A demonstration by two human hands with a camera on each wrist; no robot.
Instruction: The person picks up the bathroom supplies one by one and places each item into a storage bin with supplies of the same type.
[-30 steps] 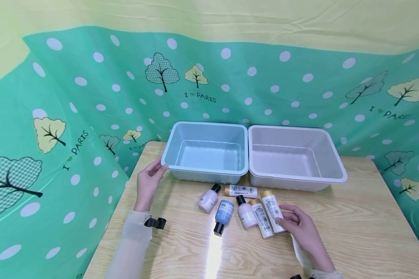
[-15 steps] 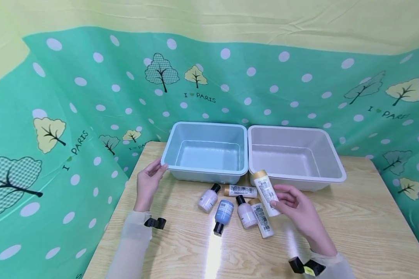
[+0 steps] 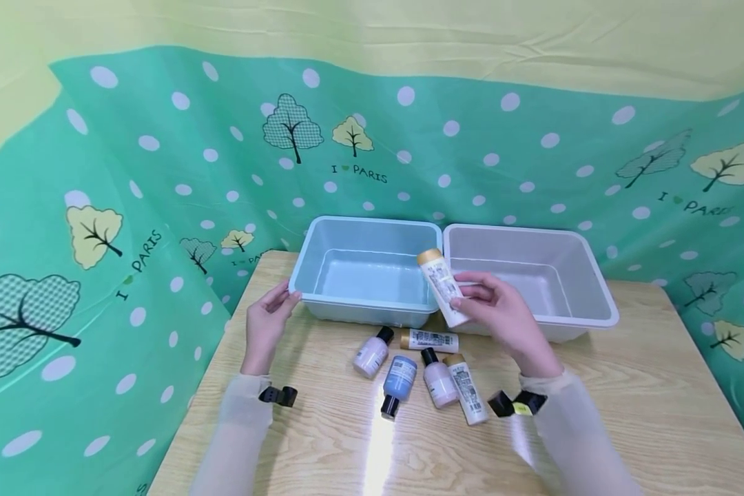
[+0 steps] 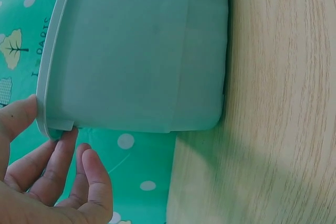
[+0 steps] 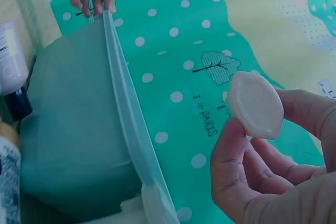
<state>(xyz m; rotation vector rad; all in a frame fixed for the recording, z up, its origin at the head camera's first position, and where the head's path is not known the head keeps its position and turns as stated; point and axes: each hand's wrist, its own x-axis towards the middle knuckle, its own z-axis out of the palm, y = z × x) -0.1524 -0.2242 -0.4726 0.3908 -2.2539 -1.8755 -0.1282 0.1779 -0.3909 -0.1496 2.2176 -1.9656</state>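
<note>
- While the left hand [image 3: 268, 324] pinches the rim of the blue bin [image 3: 372, 313] at its near left corner, thumb and fingers nearly closed, the right hand [image 3: 499, 306] grips the raised white bottle [image 3: 444, 289] between thumb and fingers.
- The raised white bottle is off the tabletop [image 3: 322, 441], tilted, gold cap up and leftward; it appears to be over the blue bin's near right corner, though its exact height is hard to judge.
- Beside the blue bin, on the right, stands the grey-lilac bin [image 3: 514, 244].
- In front of the bins lie five bottles: the crosswise white bottle [image 3: 432, 341], the left pink bottle [image 3: 371, 355], the blue bottle [image 3: 399, 377], black cap toward the person, the right pink bottle [image 3: 439, 382] and, just beside that, the slanted white bottle [image 3: 468, 393].
- Behind hangs a green cloth [image 3: 223, 138] with white dots and printed trees.
</note>
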